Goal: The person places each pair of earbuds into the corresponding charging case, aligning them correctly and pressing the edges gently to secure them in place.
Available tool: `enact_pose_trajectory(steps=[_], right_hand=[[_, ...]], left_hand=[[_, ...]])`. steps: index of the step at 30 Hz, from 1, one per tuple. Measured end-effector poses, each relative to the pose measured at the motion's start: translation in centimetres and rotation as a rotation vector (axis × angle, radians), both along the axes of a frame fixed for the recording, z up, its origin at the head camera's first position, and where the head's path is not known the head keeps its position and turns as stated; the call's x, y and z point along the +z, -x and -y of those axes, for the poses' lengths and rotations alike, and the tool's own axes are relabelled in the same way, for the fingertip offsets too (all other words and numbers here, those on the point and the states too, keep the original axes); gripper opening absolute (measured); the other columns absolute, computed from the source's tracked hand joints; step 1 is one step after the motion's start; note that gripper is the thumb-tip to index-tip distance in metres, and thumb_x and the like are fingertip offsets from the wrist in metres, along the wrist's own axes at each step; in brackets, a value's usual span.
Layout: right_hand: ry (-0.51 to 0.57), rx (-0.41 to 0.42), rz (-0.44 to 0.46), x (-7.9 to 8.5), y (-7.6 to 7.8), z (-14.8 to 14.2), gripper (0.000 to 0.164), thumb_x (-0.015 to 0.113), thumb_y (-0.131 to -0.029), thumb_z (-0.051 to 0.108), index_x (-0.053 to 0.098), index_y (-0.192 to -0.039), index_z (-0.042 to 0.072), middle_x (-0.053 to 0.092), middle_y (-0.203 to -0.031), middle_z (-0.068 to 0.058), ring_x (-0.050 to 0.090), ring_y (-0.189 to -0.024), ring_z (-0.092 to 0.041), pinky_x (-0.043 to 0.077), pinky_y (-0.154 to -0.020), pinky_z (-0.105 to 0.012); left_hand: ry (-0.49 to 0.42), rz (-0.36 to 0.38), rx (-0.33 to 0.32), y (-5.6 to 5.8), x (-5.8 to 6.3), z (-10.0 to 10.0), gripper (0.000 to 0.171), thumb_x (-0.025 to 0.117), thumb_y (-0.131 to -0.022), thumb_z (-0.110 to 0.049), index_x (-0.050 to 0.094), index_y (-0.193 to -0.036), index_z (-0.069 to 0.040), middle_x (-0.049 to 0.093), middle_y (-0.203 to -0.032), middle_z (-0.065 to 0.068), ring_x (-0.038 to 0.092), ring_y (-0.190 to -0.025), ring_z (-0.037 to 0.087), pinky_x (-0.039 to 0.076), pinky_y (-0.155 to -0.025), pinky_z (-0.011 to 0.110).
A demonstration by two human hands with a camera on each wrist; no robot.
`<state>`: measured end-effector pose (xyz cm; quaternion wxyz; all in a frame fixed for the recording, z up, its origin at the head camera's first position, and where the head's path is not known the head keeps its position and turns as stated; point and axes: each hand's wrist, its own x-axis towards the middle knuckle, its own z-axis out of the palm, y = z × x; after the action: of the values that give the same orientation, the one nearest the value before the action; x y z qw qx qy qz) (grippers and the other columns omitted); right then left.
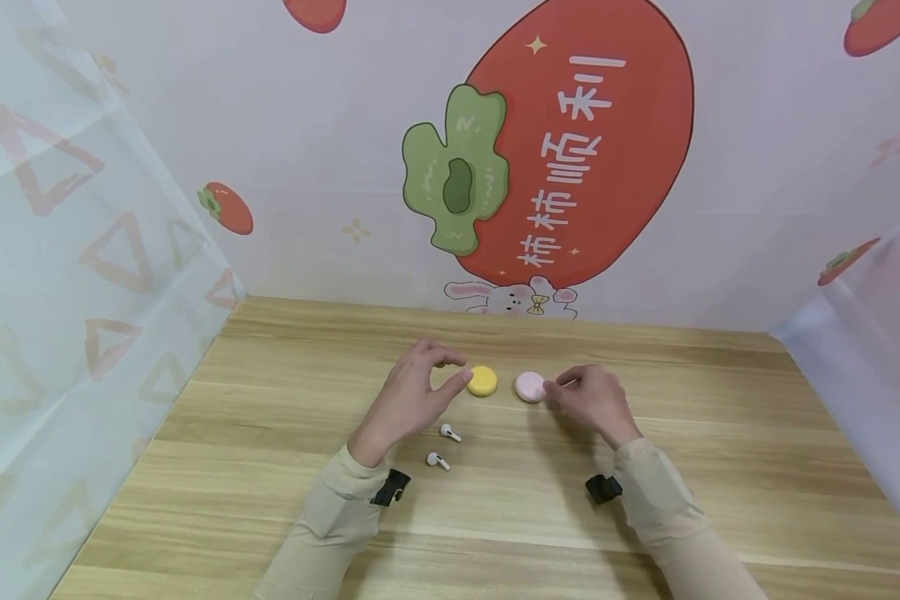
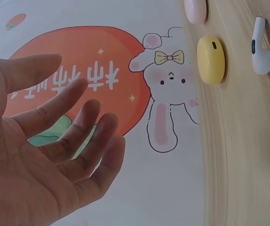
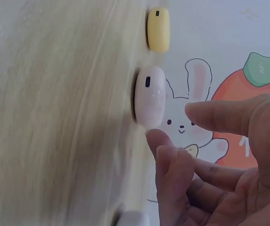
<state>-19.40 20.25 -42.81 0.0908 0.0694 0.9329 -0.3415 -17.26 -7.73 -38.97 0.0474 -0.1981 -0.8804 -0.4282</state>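
My left hand (image 1: 412,396) hovers just left of a round yellow case (image 1: 482,381), thumb and fingers spread with nothing between them. In the left wrist view the palm faces the camera, and the yellow case (image 2: 211,60) shows a small dark port. A round pale pink case (image 1: 530,387) lies to the right of the yellow one. Beside it is my right hand (image 1: 591,400), fingers bent, thumb (image 3: 215,117) apart from the fingertips. Whether a fingertip touches the pink case (image 3: 150,96) I cannot tell.
Two white earbuds, one farther (image 1: 450,432) and one nearer (image 1: 437,461), lie on the wooden table (image 1: 495,533) below the cases. A pale rounded object (image 3: 133,219) is cut off at the right wrist view's bottom edge. A printed backdrop (image 1: 330,150) rises behind the table.
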Motion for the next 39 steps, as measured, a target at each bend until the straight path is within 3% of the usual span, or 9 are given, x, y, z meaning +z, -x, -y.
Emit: enact_pose_trajectory(steps=[9,21,33,39], right_hand=[[-0.036,0.020,-0.097,0.6,-0.5,-2.3,0.038,0.068,-0.096,0.033,0.070,-0.115,0.000,0.072,-0.097,-0.012,0.067,-0.086,-0.024,0.051,-0.073,-0.038],[-0.120,-0.025,-0.231,0.6,-0.7,-5.9,0.042,0.067,-0.097,0.031,0.068,-0.119,-0.005,0.071,-0.102,-0.018,0.066,-0.091,-0.034,0.048,-0.074,-0.043],[-0.166,-0.026,-0.119,0.3,-0.6,-7.9,0.059,0.070,-0.094,0.042,0.065,-0.119,-0.011,0.069,-0.104,-0.021,0.064,-0.091,-0.035,0.048,-0.073,-0.044],[-0.171,-0.028,-0.035,0.0,-0.5,-8.1,0.070,0.071,-0.090,0.051,0.064,-0.120,-0.012,0.066,-0.115,-0.029,0.062,-0.099,-0.040,0.048,-0.077,-0.048]], left_hand=[[0.051,0.011,0.040,0.5,-0.2,0.2,0.028,0.069,-0.098,-0.024,0.071,-0.118,-0.005,0.063,-0.120,0.010,0.060,-0.112,0.030,0.047,-0.096,0.049],[0.056,-0.047,0.097,1.3,-1.0,1.2,0.027,0.072,-0.096,-0.019,0.071,-0.117,-0.002,0.064,-0.120,0.013,0.061,-0.113,0.031,0.047,-0.097,0.048],[0.174,-0.110,0.158,2.0,-2.7,2.5,0.030,0.071,-0.097,-0.021,0.070,-0.119,0.000,0.065,-0.119,0.014,0.060,-0.112,0.033,0.050,-0.092,0.050],[0.255,-0.171,0.174,2.3,-3.3,2.9,0.031,0.072,-0.096,-0.021,0.070,-0.119,-0.001,0.065,-0.116,0.016,0.058,-0.107,0.034,0.048,-0.090,0.049]])
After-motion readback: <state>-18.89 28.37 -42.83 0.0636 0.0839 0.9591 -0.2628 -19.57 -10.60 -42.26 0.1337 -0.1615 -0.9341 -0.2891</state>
